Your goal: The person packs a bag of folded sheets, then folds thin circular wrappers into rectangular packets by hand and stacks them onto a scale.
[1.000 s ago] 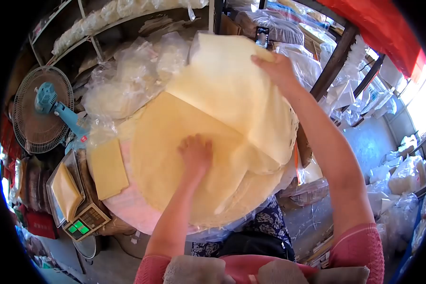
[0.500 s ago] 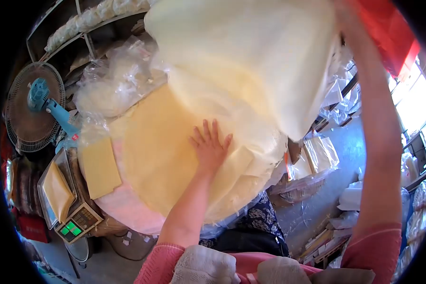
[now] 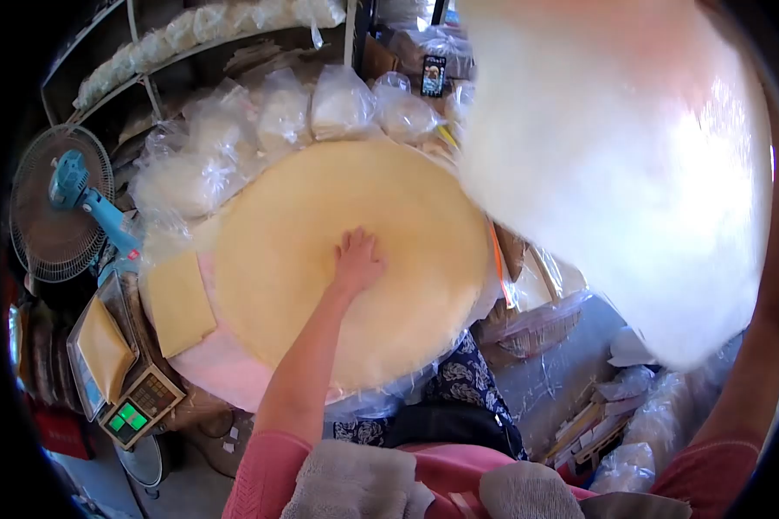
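Note:
A wide pile of thin, round, pale-yellow sheets (image 3: 424, 199) lies before me. My left hand (image 3: 357, 261) rests flat near its middle, fingers stretched out and somewhat apart. At the upper right hangs one large, translucent whitish sheet (image 3: 597, 164), lifted off the pile and blurred by motion. My right arm rises along the right edge beside this sheet. The sheet hangs from that raised arm; my right hand itself is hidden at the top, so its fingers do not show.
To the left are a folded yellow sheet (image 3: 177, 303), a digital scale (image 3: 143, 406) bearing another folded sheet (image 3: 106, 350), and a fan (image 3: 61, 203). Clear plastic bags (image 3: 342, 104) line the pile's far side. A phone (image 3: 434, 76) stands behind. Wrapped packs (image 3: 541, 285) lie at the right.
The large sheet has swung from above the pile to the right, uncovering the round pile and the bags behind. My right arm moved right; my left hand shifted slightly left.

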Available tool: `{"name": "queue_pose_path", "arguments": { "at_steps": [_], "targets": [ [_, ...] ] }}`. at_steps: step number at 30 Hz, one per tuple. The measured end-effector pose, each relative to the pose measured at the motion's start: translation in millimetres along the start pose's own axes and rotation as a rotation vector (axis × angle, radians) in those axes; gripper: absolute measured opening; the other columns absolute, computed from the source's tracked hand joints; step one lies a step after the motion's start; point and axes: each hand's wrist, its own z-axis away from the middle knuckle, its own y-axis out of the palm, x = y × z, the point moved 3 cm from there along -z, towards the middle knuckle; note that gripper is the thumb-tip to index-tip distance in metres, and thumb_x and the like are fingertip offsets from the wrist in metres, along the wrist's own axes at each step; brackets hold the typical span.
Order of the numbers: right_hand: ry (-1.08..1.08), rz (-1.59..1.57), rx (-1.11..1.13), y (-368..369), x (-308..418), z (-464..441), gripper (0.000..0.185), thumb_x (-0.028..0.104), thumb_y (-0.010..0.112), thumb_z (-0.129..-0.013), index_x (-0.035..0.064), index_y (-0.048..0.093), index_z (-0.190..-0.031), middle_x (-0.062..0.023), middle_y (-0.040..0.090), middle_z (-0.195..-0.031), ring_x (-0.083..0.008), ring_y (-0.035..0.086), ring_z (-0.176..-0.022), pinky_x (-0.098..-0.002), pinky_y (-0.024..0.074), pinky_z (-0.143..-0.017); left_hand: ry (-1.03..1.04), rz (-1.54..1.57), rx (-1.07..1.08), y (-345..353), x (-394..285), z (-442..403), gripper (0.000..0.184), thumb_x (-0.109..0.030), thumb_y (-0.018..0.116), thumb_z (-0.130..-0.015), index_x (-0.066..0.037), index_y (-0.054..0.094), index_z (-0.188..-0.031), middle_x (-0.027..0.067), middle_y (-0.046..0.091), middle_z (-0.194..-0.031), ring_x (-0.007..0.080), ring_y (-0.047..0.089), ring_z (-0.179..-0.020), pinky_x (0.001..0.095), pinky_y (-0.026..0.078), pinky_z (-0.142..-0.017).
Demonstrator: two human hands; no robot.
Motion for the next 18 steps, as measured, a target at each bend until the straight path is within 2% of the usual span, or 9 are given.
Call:
{"name": "queue_pose_path", "arguments": {
  "at_steps": [4,7,9,10,13,15,18],
  "targets": [
    [-0.011,-0.038,0.124,19.7,20.2,-23.2,0.035,0.03,0.062,-0.086,0.0001,0.068,-0.103,-0.0059,0.068,-0.091,-0.015,0.059,-0.088,-0.0325,0.0452,-0.082,0.154,0.316,-0.212,2.6,9.0,54.5,0.043,-0.019,0.064,-0.081,-0.001,0.057,-0.119,0.0174,0.056,-0.124,0.0313,0.049,-0.121,0.0421,0.041,-0.1],
    [-0.029,-0.118,0.187,40.4,49.4,-43.1,0.035,0.029,0.062,-0.085,0.0001,0.068,-0.103,-0.0053,0.068,-0.091,-0.0143,0.059,-0.088,-0.032,0.0451,-0.082,0.137,0.424,-0.232,-3.9,5.2,90.4,0.038,-0.015,0.063,-0.081,0.0,0.06,-0.115,0.0174,0.062,-0.115,0.0314,0.058,-0.11,0.0352,0.046,-0.095],
    [-0.054,-0.226,0.151,49.1,68.3,-54.1,0.035,0.029,0.063,-0.085,0.0001,0.068,-0.104,-0.0049,0.068,-0.092,-0.0138,0.059,-0.089,-0.0316,0.045,-0.083,0.111,0.463,-0.242,-15.4,6.7,104.8,0.038,-0.015,0.064,-0.08,0.0,0.06,-0.115,0.0173,0.062,-0.116,0.0313,0.058,-0.111,0.0356,0.045,-0.095],
    [-0.081,-0.322,0.096,51.7,76.8,-58.4,0.032,0.025,0.063,-0.085,0.0,0.067,-0.105,-0.0034,0.068,-0.092,-0.0128,0.058,-0.089,-0.0307,0.0448,-0.083,0.1,0.484,-0.247,-20.5,7.3,110.3,0.038,-0.014,0.064,-0.08,0.0,0.06,-0.115,0.0172,0.061,-0.117,0.0313,0.057,-0.111,0.0358,0.045,-0.096],
    [-0.456,-0.555,-0.214,46.0,85.8,-100.7,0.022,0.013,0.059,-0.087,-0.0011,0.067,-0.103,-0.0004,0.067,-0.09,-0.0097,0.059,-0.087,-0.027,0.0466,-0.078,0.034,0.476,-0.306,-33.0,16.2,127.8,0.038,-0.016,0.064,-0.081,-0.001,0.06,-0.116,0.0175,0.062,-0.116,0.0306,0.058,-0.111,0.0354,0.044,-0.097],
    [-0.714,-0.57,-0.452,20.4,104.2,-97.3,0.018,0.009,0.059,-0.088,0.0003,0.068,-0.102,0.0001,0.066,-0.088,-0.0092,0.06,-0.082,-0.0241,0.0483,-0.073,-0.042,0.58,-0.299,-35.6,23.2,137.9,0.038,-0.017,0.063,-0.084,-0.001,0.059,-0.118,0.0158,0.062,-0.118,0.0305,0.058,-0.112,0.0367,0.044,-0.097],
    [-1.012,-0.462,-0.643,16.7,144.3,-33.4,0.026,0.014,0.058,-0.083,0.0012,0.065,-0.104,-0.0004,0.062,-0.085,-0.0101,0.059,-0.079,-0.0242,0.0463,-0.065,-0.099,0.864,-0.328,-36.3,25.3,145.0,0.037,-0.019,0.06,-0.088,-0.002,0.057,-0.122,0.0141,0.061,-0.122,0.0302,0.057,-0.113,0.0392,0.044,-0.097]
  ]
}}
